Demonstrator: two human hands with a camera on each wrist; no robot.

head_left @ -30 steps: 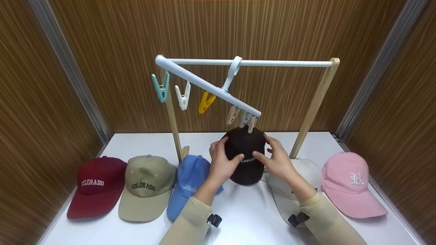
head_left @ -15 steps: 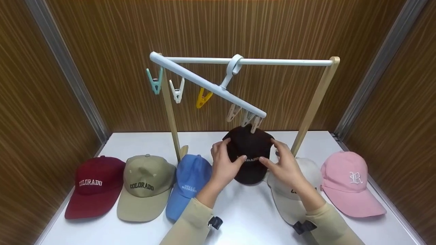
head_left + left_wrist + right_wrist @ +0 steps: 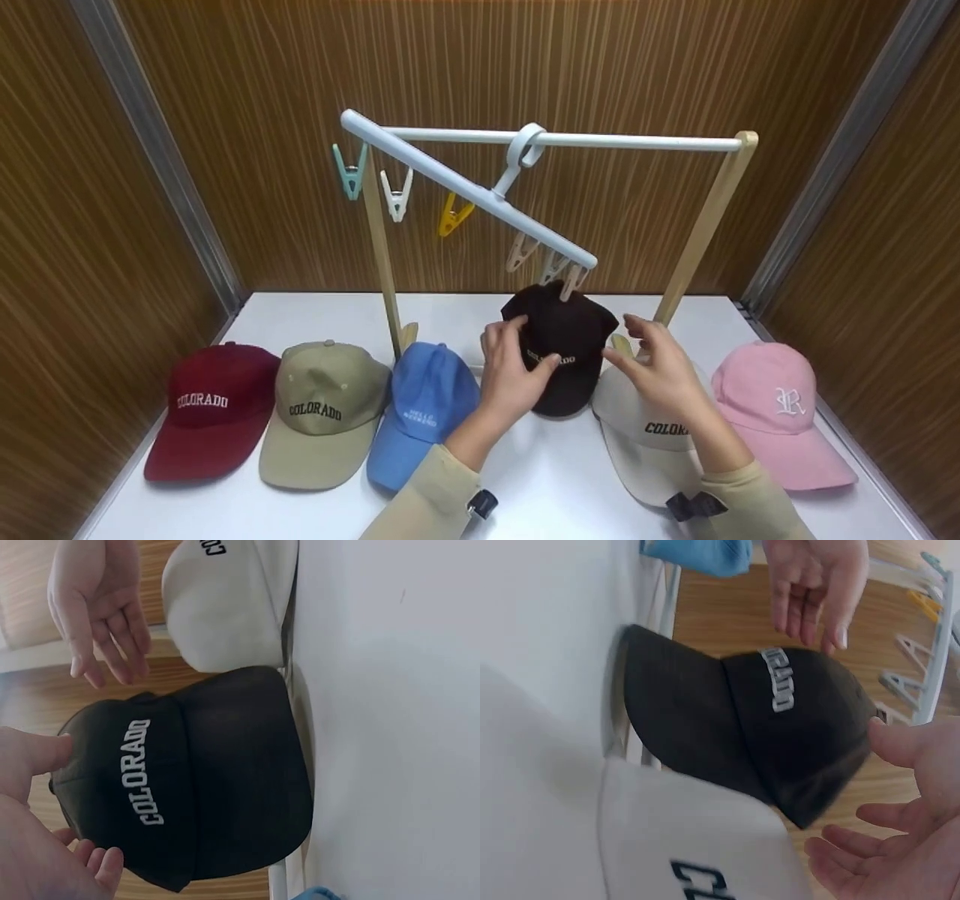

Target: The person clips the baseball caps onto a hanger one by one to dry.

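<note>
I have the black COLORADO baseball cap [image 3: 562, 322] under the clip hanger [image 3: 450, 178]'s low end, its crown at the endmost clothespins [image 3: 572, 283], while below that hanger my right hand [image 3: 664, 371] is released, and my left hand [image 3: 514, 375] sits loosely spread, its contact with the cap unclear.

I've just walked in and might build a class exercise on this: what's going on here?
A person is handling a black cap. It appears to hang from a beige clip at the low end of a tilted hanger hooked over a white rod. The left hand is at one side of the cap; the right hand is open near the other. Red, olive, blue, off-white and pink caps sit on the white table.
</note>
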